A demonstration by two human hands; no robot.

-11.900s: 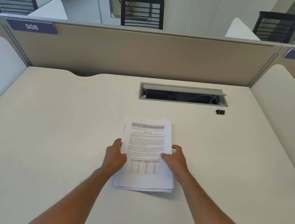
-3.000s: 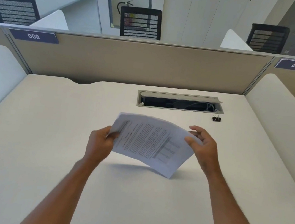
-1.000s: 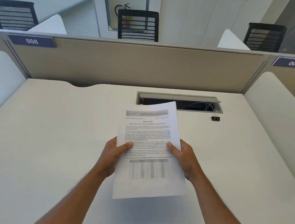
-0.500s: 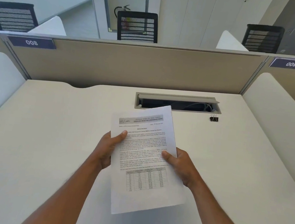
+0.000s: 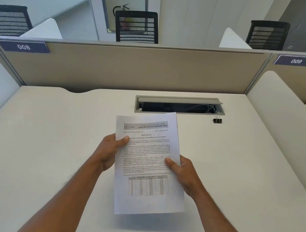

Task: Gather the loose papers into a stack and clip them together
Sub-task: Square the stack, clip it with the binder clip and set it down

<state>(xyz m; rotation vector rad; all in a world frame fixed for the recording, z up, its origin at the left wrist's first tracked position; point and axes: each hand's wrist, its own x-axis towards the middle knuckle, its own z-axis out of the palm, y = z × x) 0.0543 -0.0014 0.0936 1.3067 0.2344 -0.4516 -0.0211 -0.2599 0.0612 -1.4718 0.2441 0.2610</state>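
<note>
A squared-up stack of printed white papers [image 5: 148,163] is held above the desk, its top page showing text and a table. My left hand [image 5: 108,151] grips the stack's left edge, thumb on the top page. My right hand [image 5: 183,172] grips the right edge lower down, thumb on the page too. A small black binder clip [image 5: 217,120] lies on the desk at the back right, well beyond both hands and apart from the papers.
The white desk [image 5: 48,141] has an open grey cable tray [image 5: 178,107] set in it behind the papers, with cables inside. A beige partition [image 5: 134,69] closes the back, and white side dividers [image 5: 273,130] stand left and right.
The papers went from lying flat on the desk to being lifted and squared. Over the last second my left hand slid up the left edge; the stack tilted slightly.
</note>
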